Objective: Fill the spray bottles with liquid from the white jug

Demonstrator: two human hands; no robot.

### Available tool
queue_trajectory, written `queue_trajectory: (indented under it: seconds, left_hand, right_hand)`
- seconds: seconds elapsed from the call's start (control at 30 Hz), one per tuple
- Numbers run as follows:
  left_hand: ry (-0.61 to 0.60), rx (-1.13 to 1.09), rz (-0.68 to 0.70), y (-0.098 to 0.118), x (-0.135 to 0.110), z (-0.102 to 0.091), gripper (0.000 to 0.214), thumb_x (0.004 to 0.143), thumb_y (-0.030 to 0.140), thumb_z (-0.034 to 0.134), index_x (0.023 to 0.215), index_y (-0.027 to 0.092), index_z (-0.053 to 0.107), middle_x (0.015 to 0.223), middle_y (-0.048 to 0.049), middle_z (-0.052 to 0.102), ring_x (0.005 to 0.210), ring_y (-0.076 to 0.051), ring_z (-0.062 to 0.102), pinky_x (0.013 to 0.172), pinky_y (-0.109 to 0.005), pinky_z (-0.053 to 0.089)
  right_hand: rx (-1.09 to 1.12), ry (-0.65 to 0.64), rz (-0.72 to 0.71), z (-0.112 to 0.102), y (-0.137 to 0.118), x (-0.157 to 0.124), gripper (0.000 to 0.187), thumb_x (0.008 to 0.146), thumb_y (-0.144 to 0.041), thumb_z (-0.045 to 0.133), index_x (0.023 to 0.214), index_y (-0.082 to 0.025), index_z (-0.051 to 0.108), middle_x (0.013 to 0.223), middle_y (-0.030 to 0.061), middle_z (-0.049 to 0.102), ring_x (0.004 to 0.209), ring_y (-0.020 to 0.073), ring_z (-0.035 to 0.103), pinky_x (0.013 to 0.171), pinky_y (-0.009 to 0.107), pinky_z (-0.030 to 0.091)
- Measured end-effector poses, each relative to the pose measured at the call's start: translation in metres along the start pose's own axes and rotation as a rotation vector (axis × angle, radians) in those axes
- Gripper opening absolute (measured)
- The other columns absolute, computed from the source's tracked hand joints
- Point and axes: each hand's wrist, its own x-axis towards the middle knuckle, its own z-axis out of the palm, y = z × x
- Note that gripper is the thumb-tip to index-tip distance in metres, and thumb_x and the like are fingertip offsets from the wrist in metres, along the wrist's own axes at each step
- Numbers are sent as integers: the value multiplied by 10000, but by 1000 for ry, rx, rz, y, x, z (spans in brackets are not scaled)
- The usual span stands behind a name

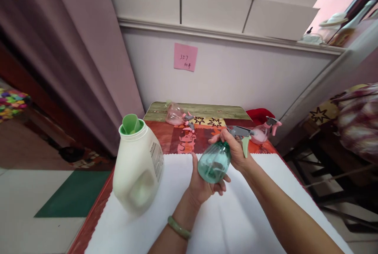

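A green see-through spray bottle is held tilted above the white cloth. My left hand cups its round body from below, fingers wrapped round it. My right hand is closed on the neck, just under the grey spray head with its green trigger. A jade bangle sits on my left wrist. A large white detergent jug with an open green spout stands upright to the left of my hands.
Two pink spray bottles lie farther back: one at the table's far left, one at the far right. A patterned red tablecloth covers the table's back half. A pink note hangs on the wall. Chair at right.
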Motion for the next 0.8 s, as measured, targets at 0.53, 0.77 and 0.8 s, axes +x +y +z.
queue_trajectory:
  seconds: [0.53, 0.77, 0.8]
  left_hand:
    - [24, -220, 4, -7, 0, -2, 623, 754, 598, 687, 1200, 176, 578, 1008, -157, 730, 808, -298, 711, 721, -437, 524]
    - [-246, -298, -259, -3, -4, -6, 908, 658, 855, 526, 1085, 69, 684, 901, -221, 725, 701, -309, 686, 657, -455, 516]
    - [-234, -303, -242, -4, -4, -6, 886, 653, 835, 557, 1076, 69, 689, 891, -215, 725, 691, -297, 677, 642, -430, 505]
  right_hand:
    - [-180, 111, -71, -17, -7, 8, 530, 703, -738, 723, 674, -245, 532, 790, 52, 758, 860, 276, 724, 693, 360, 564]
    - [-176, -223, -97, -24, -56, -3, 587, 642, -786, 738, 615, -242, 518, 710, 23, 680, 657, 210, 661, 592, 337, 510]
    - [-130, -183, -141, -26, -70, -3, 586, 639, -783, 741, 617, -243, 513, 707, 6, 667, 652, 188, 654, 606, 326, 507]
